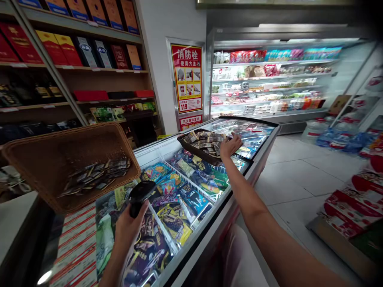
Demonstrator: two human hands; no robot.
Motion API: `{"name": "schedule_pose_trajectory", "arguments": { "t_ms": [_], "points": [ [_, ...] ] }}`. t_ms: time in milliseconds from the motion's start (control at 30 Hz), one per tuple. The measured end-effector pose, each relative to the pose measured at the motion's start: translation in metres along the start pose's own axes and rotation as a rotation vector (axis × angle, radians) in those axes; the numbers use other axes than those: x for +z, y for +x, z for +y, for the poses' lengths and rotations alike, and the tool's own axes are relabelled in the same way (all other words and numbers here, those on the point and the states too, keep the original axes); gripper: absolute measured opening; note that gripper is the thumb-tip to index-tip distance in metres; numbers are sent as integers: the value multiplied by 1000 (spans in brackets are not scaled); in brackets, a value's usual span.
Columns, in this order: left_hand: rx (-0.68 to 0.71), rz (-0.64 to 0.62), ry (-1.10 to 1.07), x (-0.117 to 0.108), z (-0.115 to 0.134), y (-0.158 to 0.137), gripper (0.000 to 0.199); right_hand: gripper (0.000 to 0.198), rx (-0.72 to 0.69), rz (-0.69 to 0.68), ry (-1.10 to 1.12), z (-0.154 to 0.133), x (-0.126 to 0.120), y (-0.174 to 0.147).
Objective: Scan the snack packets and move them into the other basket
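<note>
My left hand is closed around a black handheld barcode scanner, held over the freezer's near end. My right hand reaches forward to the right end of a dark woven tray heaped with small flat packets. Its fingers are bent at the packets and the tray's edge; what they grip is hidden. The tray rests on top of the chest freezer. On the left, a larger brown wicker basket lies tilted, with similar packets inside.
Bagged frozen goods fill the freezer's wire compartments. Rows of red-striped price labels lie at its left end. Shelves of boxes stand behind left, a lit refrigerated case at the back. Stacked red-and-white cartons and water jugs stand right.
</note>
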State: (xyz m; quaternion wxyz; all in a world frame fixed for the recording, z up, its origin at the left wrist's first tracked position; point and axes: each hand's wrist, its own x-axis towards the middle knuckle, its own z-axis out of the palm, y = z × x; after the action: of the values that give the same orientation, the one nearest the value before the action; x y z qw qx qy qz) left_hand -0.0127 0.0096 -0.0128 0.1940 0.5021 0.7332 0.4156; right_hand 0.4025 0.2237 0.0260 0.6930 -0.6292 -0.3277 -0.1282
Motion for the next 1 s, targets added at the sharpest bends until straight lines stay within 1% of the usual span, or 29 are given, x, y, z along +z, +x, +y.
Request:
{"name": "schedule_pose_trajectory", "arguments": {
  "t_ms": [33,67,100,133,167,233,300,333,367,400,433,467,533,600,633,667,733,800,867,933,1000],
  "points": [
    [-30,-9,-29,-3,1,0,50,27,-97,-12,23,-15,7,-18],
    [-58,-3,-60,-5,2,-1,50,28,-201,-52,66,-32,15,-40],
    [-81,28,-92,-8,2,-2,51,28,-307,-126,123,-51,24,-65],
    [-93,72,-125,-10,3,-3,52,28,-401,-233,183,-71,32,-93],
    [-103,117,-158,-12,3,-4,53,28,-482,-378,237,-92,39,-123],
    [-120,189,-227,-16,3,-5,55,28,-613,-717,326,-131,53,-186],
    [-129,238,-283,-20,3,-5,56,29,-666,-1034,364,-165,65,-244],
    [-128,258,-300,-22,2,-4,57,30,-680,-1169,381,-179,70,-269],
    [-125,275,-308,-23,1,-4,57,30,-690,-1275,394,-192,76,-291],
    [-124,291,-308,-25,0,-3,58,30,-691,-1349,396,-203,83,-309],
    [-126,306,-303,-27,-2,-3,58,31,-684,-1390,384,-214,90,-323],
    [-129,317,-299,-28,-3,-2,58,33,-663,-1398,350,-223,98,-334],
    [-140,328,-295,-30,-4,-2,59,40,-583,-1347,239,-239,114,-348],
    [-143,329,-299,-31,-5,-2,60,50,-475,-1289,128,-251,132,-354],
    [-141,326,-301,-31,-5,-2,60,54,-431,-1283,94,-255,140,-356],
    [-138,323,-302,-31,-6,-3,61,55,-399,-1303,73,-257,148,-356],
    [-131,317,-301,-31,-7,-3,63,52,-374,-1385,53,-260,161,-356],
    [-130,316,-300,-30,-8,-3,63,47,-391,-1454,41,-260,168,-354],
    [-134,311,-298,-30,-8,-3,64,46,-430,-1489,21,-258,168,-352],
    [-141,300,-290,-30,-7,-3,64,52,-514,-1486,5,-254,163,-350],
    [-146,296,-279,-30,-4,-3,63,59,-638,-1443,20,-247,154,-347]
  ]
}}
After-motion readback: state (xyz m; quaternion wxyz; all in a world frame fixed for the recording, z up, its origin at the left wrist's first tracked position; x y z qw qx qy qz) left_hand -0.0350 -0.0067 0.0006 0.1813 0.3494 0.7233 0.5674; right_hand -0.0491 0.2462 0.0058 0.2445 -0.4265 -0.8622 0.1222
